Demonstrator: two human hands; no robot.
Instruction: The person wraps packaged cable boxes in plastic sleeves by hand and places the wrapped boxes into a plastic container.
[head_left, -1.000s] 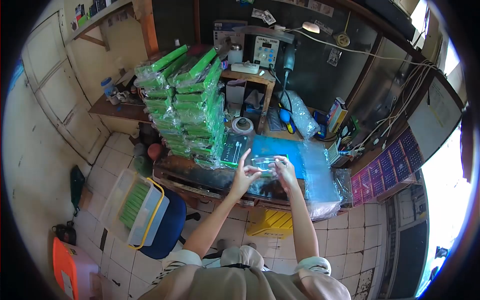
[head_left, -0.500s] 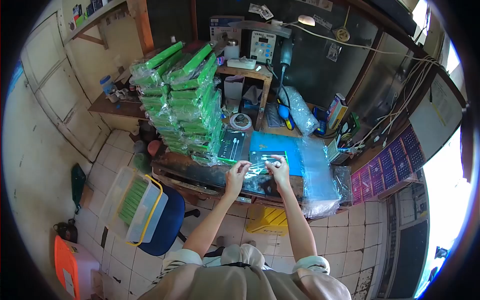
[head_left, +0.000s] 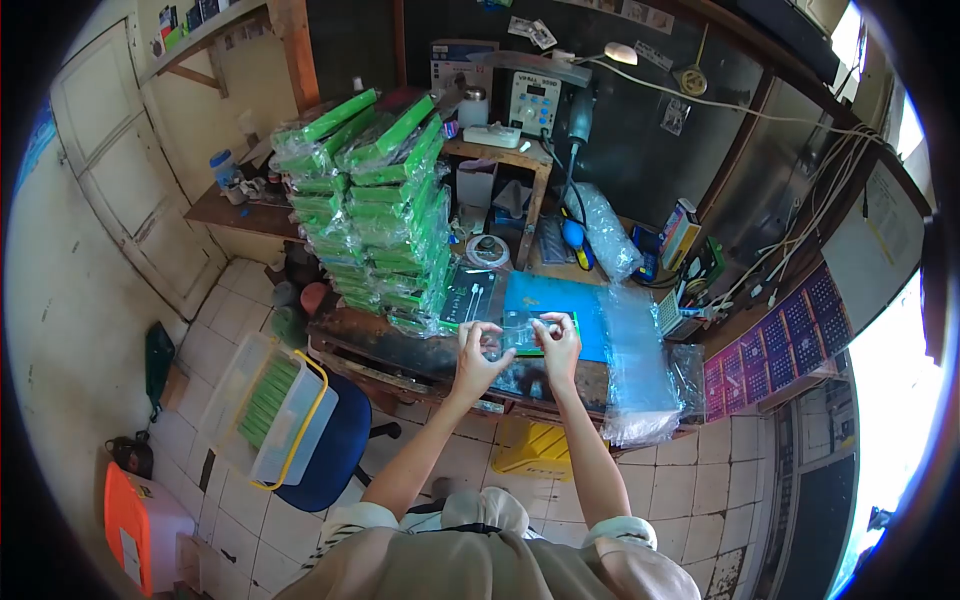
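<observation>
Head view, left hand (head_left: 480, 358) and right hand (head_left: 561, 352), fingers (head_left: 557, 325) pinching clear plastic (head_left: 519, 333) (details blurred), near a blue mat (head_left: 545, 290)

The only camera here sits on the person's head, facing forward and down over the workbench (head_left: 421, 350), fairly near, probably fisheye, corners blacked out.

A small, clear plastic piece (head_left: 519, 336), thin and shiny, spans the gap between the left hand (head_left: 479, 357) and the right hand (head_left: 559, 346); its exact shape is hard to tell. Just beyond it, a dark, green-edged box (head_left: 575, 321), partly hidden, lies flat against the blue mat (head_left: 592, 320).
</observation>
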